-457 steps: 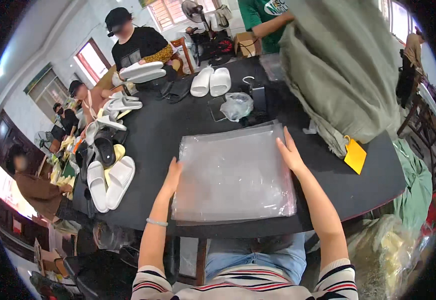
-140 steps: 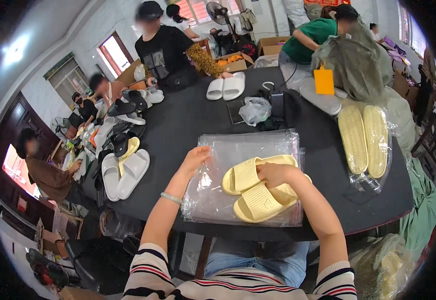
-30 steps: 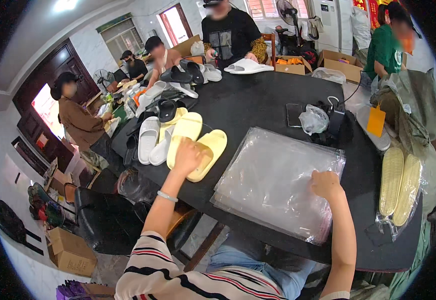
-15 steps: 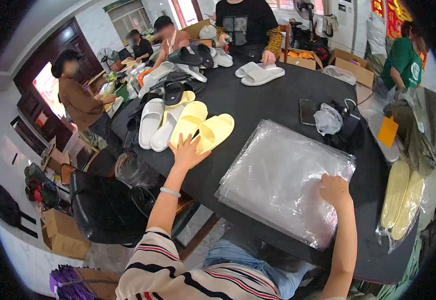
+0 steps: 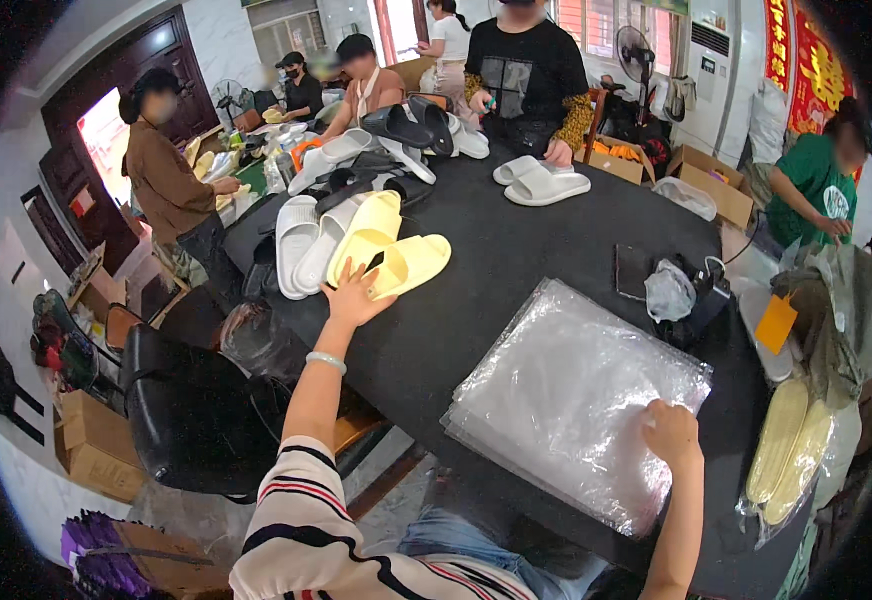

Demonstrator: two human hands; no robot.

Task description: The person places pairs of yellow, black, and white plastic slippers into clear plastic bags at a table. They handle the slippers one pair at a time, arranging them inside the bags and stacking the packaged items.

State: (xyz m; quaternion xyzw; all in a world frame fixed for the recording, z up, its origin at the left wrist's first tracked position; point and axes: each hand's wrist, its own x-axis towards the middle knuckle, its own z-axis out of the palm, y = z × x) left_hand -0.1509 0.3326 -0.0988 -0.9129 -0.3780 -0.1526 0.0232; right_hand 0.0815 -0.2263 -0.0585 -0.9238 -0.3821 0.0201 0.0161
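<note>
Our left hand [image 5: 357, 300] has its fingers spread against the yellow slippers [image 5: 419, 259], loose on the desk [image 5: 501, 250] beside a pale pair [image 5: 297, 238]. Our right hand [image 5: 673, 434] curls its fingers on the flat bags [image 5: 571, 375]; whether they pinch, we cannot tell. One bagged pair [image 5: 775, 456] lies rightward; ours is unbagged.

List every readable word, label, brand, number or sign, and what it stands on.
I leave wording uncopied and note only where it stands:
Red wall banner: large gold characters.
Green shirt: white print, too small to read surely.
Yellow slippers, clear bags, orange tag: no lettering I can make out.
</note>
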